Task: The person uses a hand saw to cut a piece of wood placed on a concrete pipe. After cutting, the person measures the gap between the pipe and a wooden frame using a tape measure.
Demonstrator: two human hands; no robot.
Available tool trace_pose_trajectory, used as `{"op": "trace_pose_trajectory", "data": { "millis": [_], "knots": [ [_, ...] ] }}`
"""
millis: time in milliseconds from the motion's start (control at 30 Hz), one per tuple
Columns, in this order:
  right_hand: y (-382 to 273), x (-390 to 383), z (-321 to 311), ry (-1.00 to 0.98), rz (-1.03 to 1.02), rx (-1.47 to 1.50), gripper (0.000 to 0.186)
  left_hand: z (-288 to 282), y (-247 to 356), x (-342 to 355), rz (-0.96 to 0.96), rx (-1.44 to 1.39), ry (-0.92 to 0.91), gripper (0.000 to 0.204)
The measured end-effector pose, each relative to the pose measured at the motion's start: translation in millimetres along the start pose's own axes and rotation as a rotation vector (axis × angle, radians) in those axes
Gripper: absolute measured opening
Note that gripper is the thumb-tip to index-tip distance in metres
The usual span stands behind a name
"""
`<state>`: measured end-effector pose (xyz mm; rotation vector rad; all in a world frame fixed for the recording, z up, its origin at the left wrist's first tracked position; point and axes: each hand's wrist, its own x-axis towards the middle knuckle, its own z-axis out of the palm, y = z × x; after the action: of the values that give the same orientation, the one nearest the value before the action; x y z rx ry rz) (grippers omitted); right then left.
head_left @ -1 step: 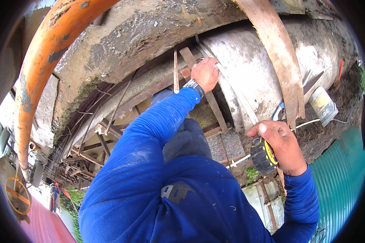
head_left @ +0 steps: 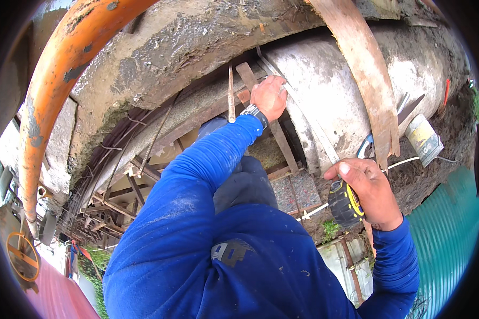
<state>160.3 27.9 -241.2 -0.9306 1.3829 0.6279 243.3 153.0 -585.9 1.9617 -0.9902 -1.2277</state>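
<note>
In my right hand (head_left: 370, 189) is a black and yellow tape measure (head_left: 345, 204), my thumb lying over the mouth of its case. Its pale metal blade (head_left: 316, 129) runs up and left across the edge of a whitish concrete surface (head_left: 324, 74) to my left hand (head_left: 270, 98). The fingers of that hand are bent around the blade, their tips partly hidden. Beyond it the blade carries on toward a dark gap under the concrete beam. A wooden stick (head_left: 246, 76) and a rusty steel rod (head_left: 231, 95) stand close to my left hand.
A rough wooden strip (head_left: 364, 69) crosses the concrete, partly covering a blue-handled tool (head_left: 365, 146). Beside it leans a worn, box-shaped container (head_left: 424, 139). An orange pole (head_left: 45, 101) arches at left. Wooden framing (head_left: 112, 207) lies below; green corrugated sheeting (head_left: 447, 228) stands at right.
</note>
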Motion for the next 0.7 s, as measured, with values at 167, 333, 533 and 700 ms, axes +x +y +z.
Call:
{"op": "trace_pose_trajectory", "data": {
  "millis": [167, 333, 533, 700],
  "knots": [
    [-5.3, 5.8, 1.6, 0.012, -0.031, -0.044, 0.038, -3.0, 0.3, 4.9, -0.025, 0.008, -0.005, 0.032],
    [-7.2, 8.2, 0.7, 0.01, -0.028, -0.058, 0.038, -3.4, -0.2, 6.5, -0.032, -0.008, -0.018, 0.033],
    [-8.7, 6.6, 1.1, 0.015, -0.004, -0.043, 0.038, 0.0, -2.6, 6.4, -0.024, -0.011, -0.015, 0.033],
    [-6.9, 5.4, -0.6, -0.004, 0.028, -0.019, 0.039, 1.9, -2.3, 4.7, -0.02, -0.009, -0.015, 0.033]
  ]
}}
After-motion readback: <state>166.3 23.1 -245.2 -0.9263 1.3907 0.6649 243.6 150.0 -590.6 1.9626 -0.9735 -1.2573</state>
